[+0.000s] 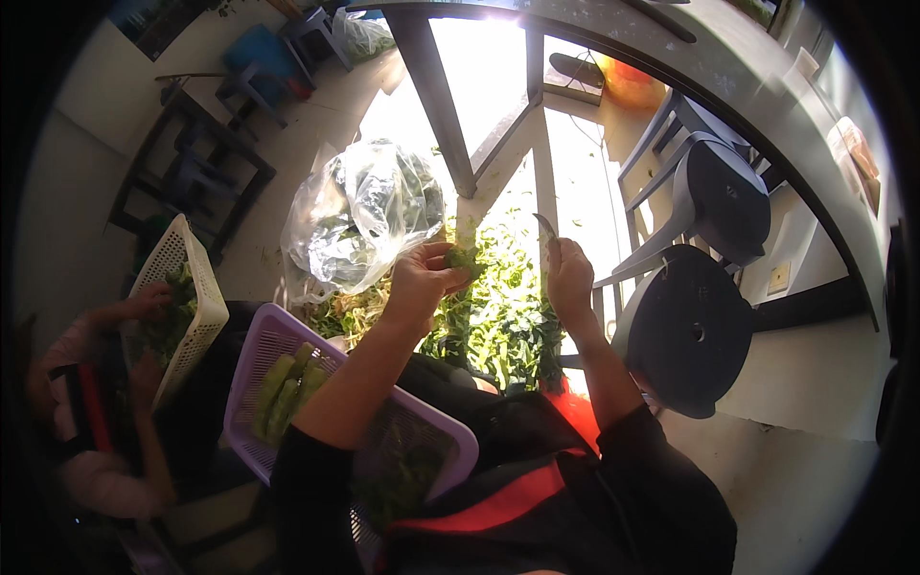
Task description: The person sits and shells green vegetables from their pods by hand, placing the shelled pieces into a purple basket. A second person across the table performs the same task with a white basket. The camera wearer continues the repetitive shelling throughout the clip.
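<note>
My left hand (415, 284) pinches a small leafy green vegetable piece (463, 261) between thumb and fingers. To its right, my right hand (573, 282) is closed around a small knife (545, 226), its thin curved blade pointing up and away from me. The knife is apart from the vegetable piece. Below both hands, a heap of green leaves and peelings (503, 302) covers the floor, partly in glaring sunlight. A purple plastic basket (241, 402) sits by my left forearm. Pale green peeled stems (287, 392) lie at its left end and darker greens (406, 474) at its right, partly behind my arm.
Beyond my left hand stands a clear plastic bag (366, 208) of greens. At left, another person's hands (147, 302) reach into a cream perforated basket (210, 305) of greens. Dark plastic stools (690, 330) stand close at right, beside a table (747, 100) with dark legs.
</note>
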A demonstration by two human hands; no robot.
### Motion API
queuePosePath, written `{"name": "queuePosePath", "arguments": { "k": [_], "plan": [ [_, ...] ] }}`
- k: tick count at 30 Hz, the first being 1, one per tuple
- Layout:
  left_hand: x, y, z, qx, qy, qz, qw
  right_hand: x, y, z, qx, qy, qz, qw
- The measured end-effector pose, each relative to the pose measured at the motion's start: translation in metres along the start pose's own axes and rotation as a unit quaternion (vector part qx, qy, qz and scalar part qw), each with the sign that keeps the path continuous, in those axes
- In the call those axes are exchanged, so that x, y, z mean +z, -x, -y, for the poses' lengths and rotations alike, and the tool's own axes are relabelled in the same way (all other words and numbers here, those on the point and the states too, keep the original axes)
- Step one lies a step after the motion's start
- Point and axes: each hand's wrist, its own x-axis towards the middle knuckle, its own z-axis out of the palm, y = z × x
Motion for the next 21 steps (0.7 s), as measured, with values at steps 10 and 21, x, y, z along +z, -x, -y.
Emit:
{"name": "queuePosePath", "arguments": {
  "k": [10, 21],
  "plan": [
    [-0.006, 0.009, -0.002, 0.012, 0.004, -0.012, 1.000, -0.027, 0.001, 0.005, 0.163, -0.132, 0.011, 0.978],
    [-0.035, 0.069, -0.011, 0.063, -0.013, 0.014, 0.998, -0.014, 0.048, 0.018, 0.145, -0.145, 0.154, 0.967]
  ]
}}
